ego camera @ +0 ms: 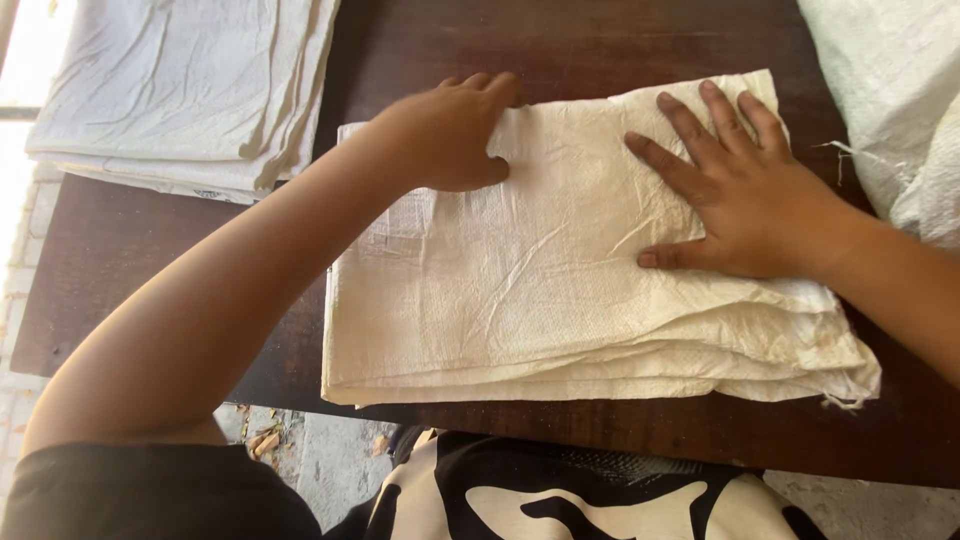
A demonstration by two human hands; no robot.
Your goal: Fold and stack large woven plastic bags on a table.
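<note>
Folded sack [540, 290] pressed flat on table [120, 250]: left hand [445, 135] loosely curled, right hand [745, 190] spread; nothing gripped.

Beyond the fingertips, up in the far left corner, a stack of folded white sacks [190, 85] lies on the dark wooden table [560, 40]. Off past the right-hand fingers, loose white woven sacking [900, 90] is heaped at the table's edge. Below the table, grey paved ground [330, 450] shows.
</note>
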